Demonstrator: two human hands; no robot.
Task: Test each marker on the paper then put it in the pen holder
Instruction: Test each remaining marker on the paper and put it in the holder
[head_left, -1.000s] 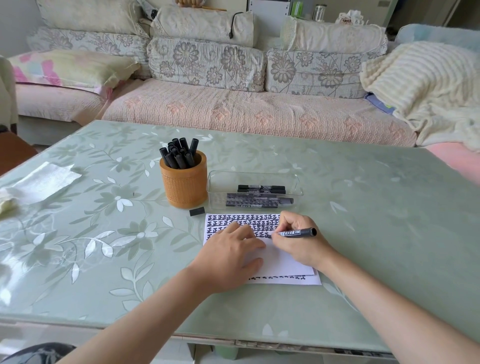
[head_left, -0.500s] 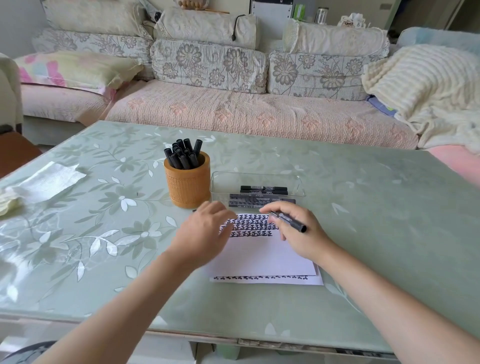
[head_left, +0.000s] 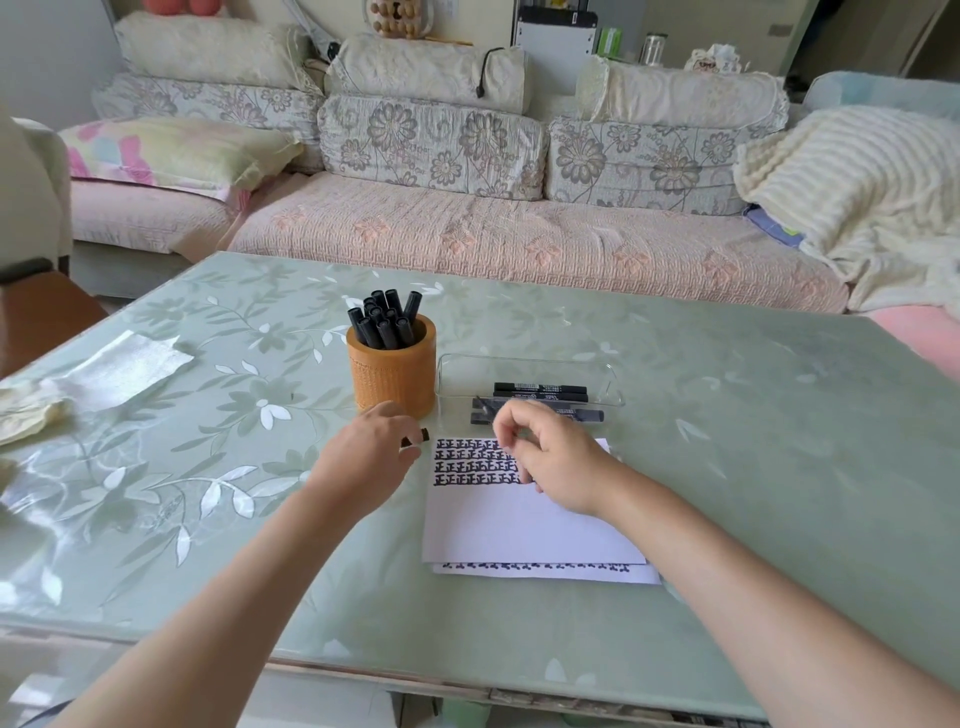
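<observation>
An orange woven pen holder (head_left: 393, 378) stands on the table with several black markers (head_left: 383, 323) upright in it. My left hand (head_left: 366, 460) is just in front of it and pinches a small black marker cap (head_left: 416, 438) at its fingertips. My right hand (head_left: 553, 457) hovers over the top of the white paper (head_left: 524, 525), fingers curled round a marker that the hand almost wholly hides. Rows of black test marks (head_left: 462, 462) fill the top of the sheet.
A clear plastic tray (head_left: 530, 359) behind the paper holds a few black markers (head_left: 541, 388) lying flat. A second marked sheet (head_left: 545, 570) peeks out under the paper. A crumpled cloth (head_left: 31, 410) and clear film (head_left: 124, 366) lie at the left. A sofa runs behind the green floral table (head_left: 753, 467).
My left hand left the paper, moved up and left to the cap near the holder and took it. My right hand stopped writing and lifted with the marker toward the tray.
</observation>
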